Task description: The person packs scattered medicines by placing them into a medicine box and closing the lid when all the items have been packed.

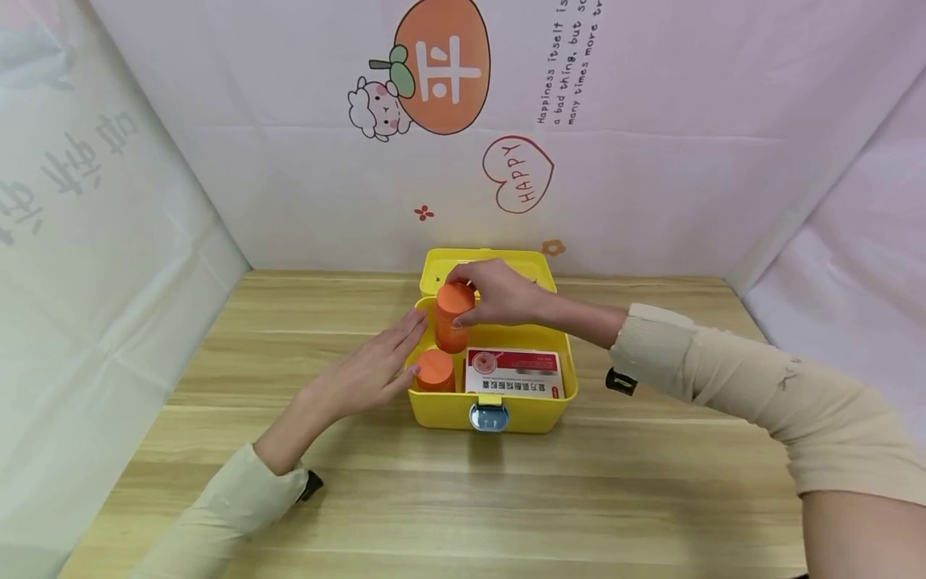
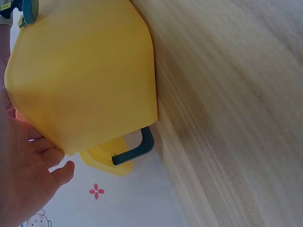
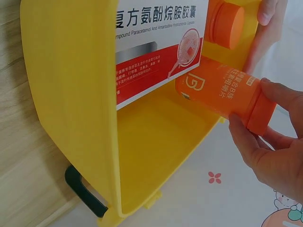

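My right hand [image 1: 502,293] pinches an orange pill bottle [image 1: 453,322] near its lid, and the bottle's lower end dips into the open yellow box [image 1: 531,414]. In the right wrist view the held bottle [image 3: 220,92] lies close to a white and red medicine box [image 3: 161,47]. A second orange bottle [image 1: 436,370] stands in the box's front left corner, left of the medicine box [image 1: 514,372]. My left hand [image 1: 369,366] rests along the box's left rim with fingers extended, its thumb near the second bottle. In the left wrist view that hand [image 2: 33,165] lies against the yellow wall.
The yellow lid [image 1: 492,259] is tipped back behind the box. A blue-grey latch [image 1: 489,417] hangs at the front, and a dark green handle [image 2: 135,151] shows by the lid. Wooden table [image 1: 463,498] lies around, with a printed white cloth [image 1: 304,193] behind.
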`<act>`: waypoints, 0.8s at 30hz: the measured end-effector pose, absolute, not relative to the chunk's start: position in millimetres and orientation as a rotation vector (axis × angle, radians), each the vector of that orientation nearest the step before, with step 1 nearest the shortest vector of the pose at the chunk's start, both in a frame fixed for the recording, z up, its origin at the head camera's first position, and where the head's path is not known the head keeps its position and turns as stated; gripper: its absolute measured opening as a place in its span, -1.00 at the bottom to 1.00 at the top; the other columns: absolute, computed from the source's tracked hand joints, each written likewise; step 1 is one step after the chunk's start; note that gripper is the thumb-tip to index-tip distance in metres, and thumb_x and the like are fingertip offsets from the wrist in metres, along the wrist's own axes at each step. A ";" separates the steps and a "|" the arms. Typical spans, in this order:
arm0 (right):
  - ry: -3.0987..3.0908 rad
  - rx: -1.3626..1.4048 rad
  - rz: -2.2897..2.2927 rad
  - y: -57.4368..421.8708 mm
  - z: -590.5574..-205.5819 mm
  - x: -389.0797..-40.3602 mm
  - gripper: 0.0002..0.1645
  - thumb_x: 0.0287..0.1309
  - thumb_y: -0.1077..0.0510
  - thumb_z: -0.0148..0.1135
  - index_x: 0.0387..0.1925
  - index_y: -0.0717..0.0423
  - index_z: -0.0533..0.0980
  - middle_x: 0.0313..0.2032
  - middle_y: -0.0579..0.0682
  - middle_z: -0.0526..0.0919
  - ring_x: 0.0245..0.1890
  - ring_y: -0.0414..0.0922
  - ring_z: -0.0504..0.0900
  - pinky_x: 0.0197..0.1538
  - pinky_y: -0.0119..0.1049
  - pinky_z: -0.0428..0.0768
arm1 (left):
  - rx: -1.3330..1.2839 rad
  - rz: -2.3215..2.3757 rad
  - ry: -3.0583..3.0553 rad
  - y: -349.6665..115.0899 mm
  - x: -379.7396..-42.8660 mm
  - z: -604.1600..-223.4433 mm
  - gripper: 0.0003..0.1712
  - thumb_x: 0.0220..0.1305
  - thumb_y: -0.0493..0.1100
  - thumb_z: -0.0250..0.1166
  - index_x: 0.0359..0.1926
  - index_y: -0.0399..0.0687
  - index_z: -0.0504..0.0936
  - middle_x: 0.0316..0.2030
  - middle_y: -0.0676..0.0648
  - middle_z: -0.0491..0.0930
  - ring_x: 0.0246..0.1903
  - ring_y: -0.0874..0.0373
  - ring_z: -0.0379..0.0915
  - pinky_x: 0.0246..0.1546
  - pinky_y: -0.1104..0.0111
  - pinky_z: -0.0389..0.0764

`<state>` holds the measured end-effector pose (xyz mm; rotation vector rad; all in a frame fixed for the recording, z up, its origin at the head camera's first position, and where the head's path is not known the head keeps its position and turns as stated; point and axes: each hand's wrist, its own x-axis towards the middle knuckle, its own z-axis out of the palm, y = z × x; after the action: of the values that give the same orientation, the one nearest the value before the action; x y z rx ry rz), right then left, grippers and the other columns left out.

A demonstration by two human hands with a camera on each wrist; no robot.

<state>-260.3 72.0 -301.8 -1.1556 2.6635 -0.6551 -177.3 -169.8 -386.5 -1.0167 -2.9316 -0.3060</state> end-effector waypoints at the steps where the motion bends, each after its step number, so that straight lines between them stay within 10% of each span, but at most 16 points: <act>1: 2.660 -1.148 -0.650 70.8 -303.5 -261.4 -0.36 0.03 0.11 0.53 0.16 0.15 0.52 0.01 0.01 0.66 -0.04 -0.08 0.57 0.10 -0.25 0.63 | -1.015 -0.306 -2.932 -169.9 -177.2 -386.8 -0.23 0.55 0.13 -0.15 0.56 -0.22 -0.01 0.60 -0.13 -0.12 0.59 0.00 -0.19 0.52 0.08 0.14; 24: 2.639 -1.140 -0.426 48.6 -332.5 -270.0 -0.29 0.00 0.07 0.55 0.22 0.09 0.53 0.07 -0.02 0.69 0.01 -0.10 0.59 0.25 -0.27 0.56 | -1.011 -0.310 -2.945 -171.9 -179.0 -387.3 -0.20 0.54 0.17 -0.15 0.59 -0.13 -0.12 0.61 -0.09 -0.19 0.60 0.03 -0.25 0.53 0.08 0.12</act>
<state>-270.0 48.6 -332.5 -1.1396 2.6387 -0.4260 -179.0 -171.9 -387.3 -1.0111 -2.9448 -0.3098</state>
